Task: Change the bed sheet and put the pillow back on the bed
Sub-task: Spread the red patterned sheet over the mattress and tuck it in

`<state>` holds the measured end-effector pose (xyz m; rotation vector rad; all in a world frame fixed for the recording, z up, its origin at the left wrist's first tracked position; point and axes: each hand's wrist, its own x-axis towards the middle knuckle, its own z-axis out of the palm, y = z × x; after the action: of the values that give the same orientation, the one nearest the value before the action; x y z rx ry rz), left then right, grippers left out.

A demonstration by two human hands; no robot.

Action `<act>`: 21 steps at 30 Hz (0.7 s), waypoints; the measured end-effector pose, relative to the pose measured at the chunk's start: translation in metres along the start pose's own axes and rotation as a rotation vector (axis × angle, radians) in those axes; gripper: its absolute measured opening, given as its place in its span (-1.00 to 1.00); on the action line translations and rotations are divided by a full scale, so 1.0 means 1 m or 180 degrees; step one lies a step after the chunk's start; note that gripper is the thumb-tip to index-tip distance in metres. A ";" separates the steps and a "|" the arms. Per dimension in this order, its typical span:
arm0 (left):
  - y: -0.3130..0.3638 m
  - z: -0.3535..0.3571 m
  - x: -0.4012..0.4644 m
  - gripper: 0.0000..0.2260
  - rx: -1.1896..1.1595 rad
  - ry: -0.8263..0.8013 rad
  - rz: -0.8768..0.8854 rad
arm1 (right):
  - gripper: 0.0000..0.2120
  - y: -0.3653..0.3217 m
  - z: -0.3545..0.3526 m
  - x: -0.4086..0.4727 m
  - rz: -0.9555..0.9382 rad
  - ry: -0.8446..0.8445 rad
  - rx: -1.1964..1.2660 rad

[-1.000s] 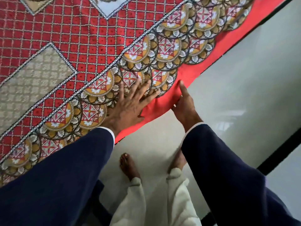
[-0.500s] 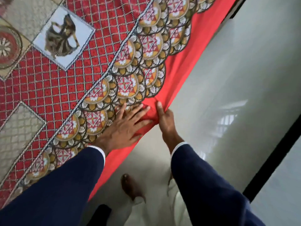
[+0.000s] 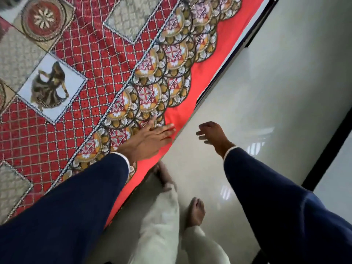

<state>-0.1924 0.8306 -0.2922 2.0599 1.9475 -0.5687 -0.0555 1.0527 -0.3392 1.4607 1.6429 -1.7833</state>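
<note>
Left hand (image 3: 146,141) lies flat on the bed sheet (image 3: 91,60) at the bed's near edge, fingers (image 3: 163,128) straight and spread a little, tips on the plain red border (image 3: 215,60) just past the scalloped medallion band. It presses and grips nothing. Right hand (image 3: 211,133) hangs in the air off the bed edge, over the pale floor (image 3: 266,103), fingers loosely curled and parted, holding nothing, not touching the sheet. Sheet spread across the bed, red border running along the edge toward the far end; a white panel with a dancing figure (image 3: 50,86) sits further in. Both navy sleeves (image 3: 66,212) cut off at the frame bottom; bare feet (image 3: 197,212) and light trouser legs below are smeared by motion. No pillow in sight. Half a second ago the right hand was at the red border beside the left, thumb on the cloth; it has since come away, while the left stays flat.
</note>
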 end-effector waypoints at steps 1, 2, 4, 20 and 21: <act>-0.001 -0.010 0.017 -0.54 0.0101 -0.0209 0.0222 | -0.88 -0.010 -0.001 0.005 0.0009 0.0003 0.0202; -0.006 -0.024 0.040 -0.56 0.0220 -0.0391 0.0402 | -0.86 -0.023 -0.003 0.014 -0.0015 0.0022 0.0425; -0.014 -0.029 0.073 -0.63 0.0486 -0.0501 0.0561 | -0.77 -0.052 -0.003 0.030 -0.0020 0.0132 0.0812; -0.152 -0.068 0.197 -0.24 -0.1313 0.0685 -0.0605 | -0.63 -0.215 -0.107 0.125 -0.0195 0.0688 0.1780; -0.159 -0.073 0.211 -0.16 -0.1376 0.0586 -0.0671 | -0.59 -0.223 -0.115 0.134 -0.0232 0.0747 0.1664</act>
<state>-0.3360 1.0637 -0.3067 1.6996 2.1719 0.0155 -0.2344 1.2712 -0.3041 1.9101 1.4011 -2.2760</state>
